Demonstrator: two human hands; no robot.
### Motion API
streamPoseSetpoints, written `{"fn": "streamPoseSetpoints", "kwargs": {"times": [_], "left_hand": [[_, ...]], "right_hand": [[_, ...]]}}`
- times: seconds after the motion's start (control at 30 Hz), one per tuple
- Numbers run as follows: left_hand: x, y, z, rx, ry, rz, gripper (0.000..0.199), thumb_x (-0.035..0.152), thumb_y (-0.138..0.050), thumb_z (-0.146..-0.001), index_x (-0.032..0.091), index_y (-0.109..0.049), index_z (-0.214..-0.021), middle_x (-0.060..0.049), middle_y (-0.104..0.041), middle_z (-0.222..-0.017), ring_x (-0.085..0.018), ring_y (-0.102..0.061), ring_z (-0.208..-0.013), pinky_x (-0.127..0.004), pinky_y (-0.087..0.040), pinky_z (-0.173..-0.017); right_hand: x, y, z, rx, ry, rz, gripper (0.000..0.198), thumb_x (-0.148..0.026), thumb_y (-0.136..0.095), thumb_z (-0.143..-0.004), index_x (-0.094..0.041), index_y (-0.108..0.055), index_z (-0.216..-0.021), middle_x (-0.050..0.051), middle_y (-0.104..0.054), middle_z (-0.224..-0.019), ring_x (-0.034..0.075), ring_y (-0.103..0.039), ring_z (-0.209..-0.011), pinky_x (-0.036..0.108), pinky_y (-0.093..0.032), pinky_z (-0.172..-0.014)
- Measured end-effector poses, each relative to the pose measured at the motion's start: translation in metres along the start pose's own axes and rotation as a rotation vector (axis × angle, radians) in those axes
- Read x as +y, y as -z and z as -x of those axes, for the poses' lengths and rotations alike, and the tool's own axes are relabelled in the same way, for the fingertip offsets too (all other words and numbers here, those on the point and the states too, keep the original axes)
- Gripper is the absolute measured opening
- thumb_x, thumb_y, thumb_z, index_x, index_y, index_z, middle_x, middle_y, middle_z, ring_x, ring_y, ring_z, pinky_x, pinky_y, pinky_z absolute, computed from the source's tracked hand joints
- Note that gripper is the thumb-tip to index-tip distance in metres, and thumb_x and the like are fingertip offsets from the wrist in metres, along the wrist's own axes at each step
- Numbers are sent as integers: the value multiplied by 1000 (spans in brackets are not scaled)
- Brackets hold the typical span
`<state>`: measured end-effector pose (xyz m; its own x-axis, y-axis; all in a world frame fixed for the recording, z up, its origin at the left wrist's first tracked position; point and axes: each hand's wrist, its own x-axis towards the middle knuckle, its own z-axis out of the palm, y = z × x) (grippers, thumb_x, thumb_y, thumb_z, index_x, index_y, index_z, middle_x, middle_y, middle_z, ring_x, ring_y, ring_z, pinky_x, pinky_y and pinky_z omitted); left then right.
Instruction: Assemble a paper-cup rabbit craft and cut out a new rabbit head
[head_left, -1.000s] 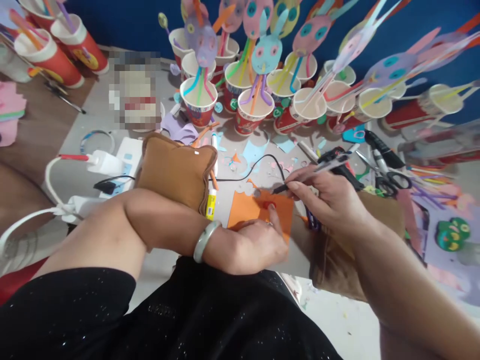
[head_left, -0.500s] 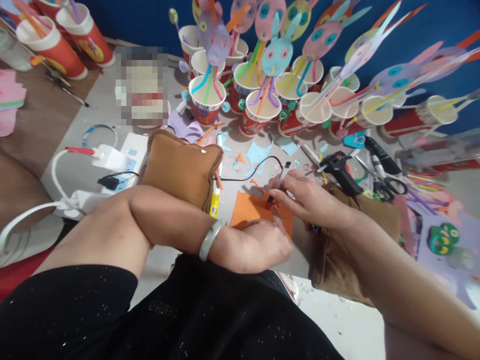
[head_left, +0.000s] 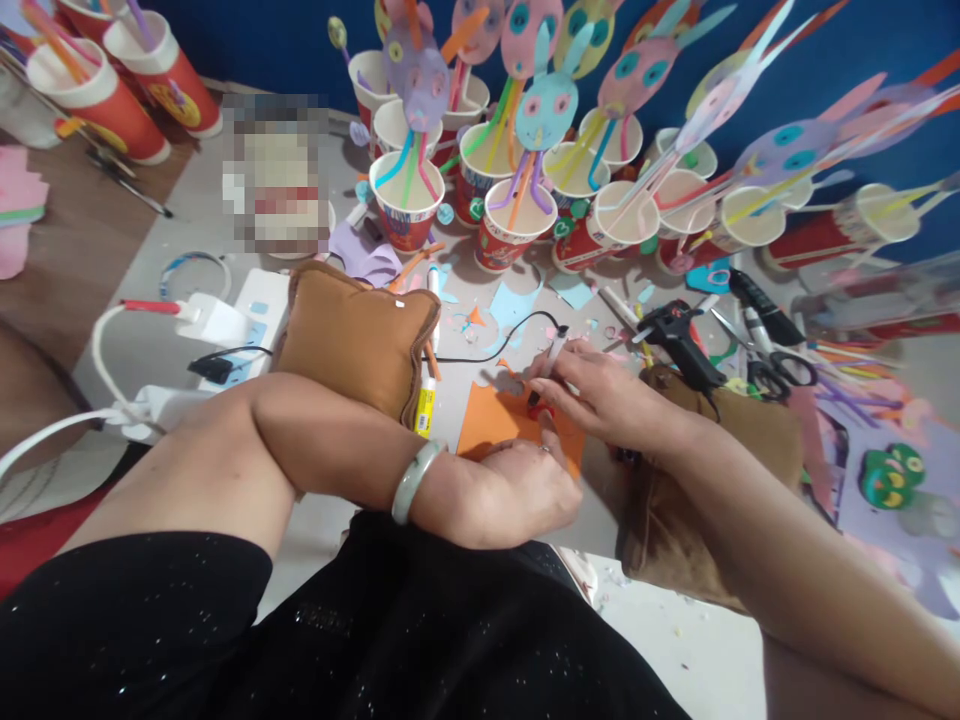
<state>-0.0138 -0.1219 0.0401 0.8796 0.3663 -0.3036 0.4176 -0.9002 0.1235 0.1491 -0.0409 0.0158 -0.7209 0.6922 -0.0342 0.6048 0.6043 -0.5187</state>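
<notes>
A sheet of orange paper lies in front of me, with a small red piece on it. My left hand rests over the paper's near edge, index finger stretched out and pressing at the red piece; its other fingers are partly hidden. Between the thumb and fingers of my right hand is a slim pale pen with a dark lower end, slanting down to the paper beside the red piece. The pen's very tip is too small to make out.
Paper cups with straw-and-paper animal figures line the back. A brown cushion and power strip lie left. On the right are a black glue gun, scissors and a brown cloth item. A black cable crosses paper scraps.
The whole view has shifted slightly, with things a little further left. Both hands keep nearly the same pose over the orange paper, and the pen is still held at the red piece.
</notes>
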Motion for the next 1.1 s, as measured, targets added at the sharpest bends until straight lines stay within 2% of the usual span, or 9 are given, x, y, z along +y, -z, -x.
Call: {"fn": "streamPoseSetpoints", "kwargs": {"times": [0.1,0.2,0.37,0.67,0.83,1.1], "left_hand": [[1,0,0,-9,7,-3,51,4,-37,-99,6,-62,-143,-35,-70,-122,-25,-77,-72,-30,-57,-52],[0,0,0,-18,-7,-2,50,5,-36,-100,4,-61,-143,-39,-61,-135,-27,-78,-77,-31,-59,-54],[-2,5,1,-27,-17,6,47,7,-40,-99,-5,-60,-141,-46,-55,-135,-27,-77,-73,-32,-57,-53],[-3,5,3,-23,-49,-13,45,8,-43,-99,-1,-64,-138,-43,-55,-137,-27,-77,-75,-31,-56,-53],[-3,2,3,-5,-58,-43,44,8,-43,-99,-3,-65,-135,-44,-52,-139,-29,-78,-80,-31,-58,-55],[-4,3,5,-14,-55,-50,45,6,-41,-99,-1,-65,-136,-43,-52,-140,-30,-79,-84,-31,-59,-57]], "right_hand": [[-3,5,-1,8,-14,-16,31,-41,-40,-106,-22,-62,-94,7,-67,-78,24,-61,-78,37,-48,-77],[0,4,1,47,-27,-48,32,-41,-41,-105,-23,-62,-91,5,-66,-75,22,-62,-73,36,-49,-74],[8,1,9,117,-109,-90,32,-47,-44,-104,-23,-63,-93,4,-68,-76,20,-64,-69,33,-50,-67],[8,-11,31,293,-220,-131,29,-47,-53,-100,-23,-65,-88,4,-72,-78,19,-66,-65,32,-53,-64],[1,-22,46,425,-286,-144,31,-46,-57,-99,-23,-66,-82,6,-74,-82,20,-69,-69,33,-56,-63],[-13,-40,65,568,-393,-167,28,-45,-56,-100,-26,-68,-84,6,-71,-81,23,-69,-69,39,-57,-64]]}}
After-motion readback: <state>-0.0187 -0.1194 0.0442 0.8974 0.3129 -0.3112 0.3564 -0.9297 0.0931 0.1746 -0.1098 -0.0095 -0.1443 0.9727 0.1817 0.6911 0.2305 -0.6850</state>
